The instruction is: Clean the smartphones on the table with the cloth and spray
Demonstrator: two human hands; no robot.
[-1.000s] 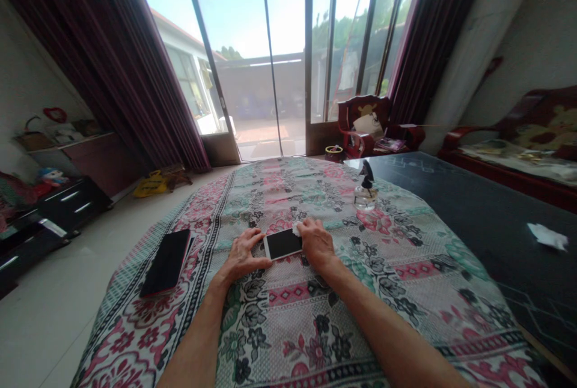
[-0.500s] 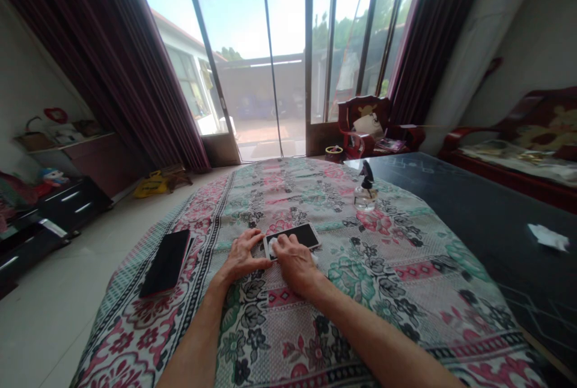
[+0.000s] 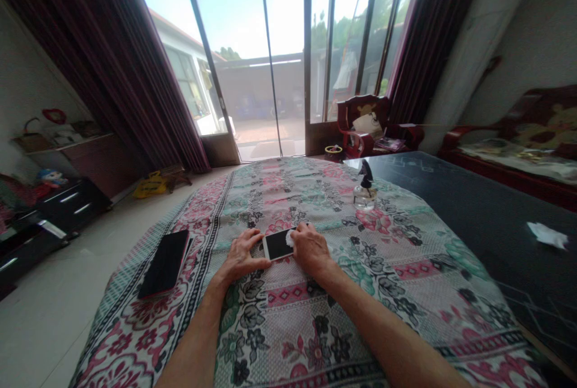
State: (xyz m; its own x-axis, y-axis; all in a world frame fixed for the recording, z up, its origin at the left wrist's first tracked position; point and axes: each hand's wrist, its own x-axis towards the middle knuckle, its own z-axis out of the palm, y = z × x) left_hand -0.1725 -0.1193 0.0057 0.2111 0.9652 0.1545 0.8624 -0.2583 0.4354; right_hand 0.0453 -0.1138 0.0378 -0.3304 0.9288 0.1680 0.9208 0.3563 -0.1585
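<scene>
A white smartphone (image 3: 276, 245) with a dark screen lies face up on the flowered tablecloth (image 3: 288, 328). At its left end my left hand (image 3: 241, 254) rests on the cloth, thumb and fingers closed about the phone's corners. My right hand (image 3: 312, 250) is over the phone's right part, hiding that end. Its bent fingers press a crumpled white tissue (image 3: 289, 238) onto the screen. A clear spray bottle (image 3: 364, 197) with a black trigger head stands upright beyond my right hand. Left of my left hand lies a flat, black-topped rectangular item (image 3: 165, 263) with a reddish edge.
A dark table (image 3: 469, 214) adjoins on the right, with a crumpled white paper (image 3: 547, 235) on it. Farther off are a red wooden chair (image 3: 364, 127) and a basket (image 3: 333, 151). A yellow bag (image 3: 153, 185) sits on the floor at left.
My right hand has slid rightward along the screen with the tissue, uncovering the phone's left part. My left hand has stayed at the left end.
</scene>
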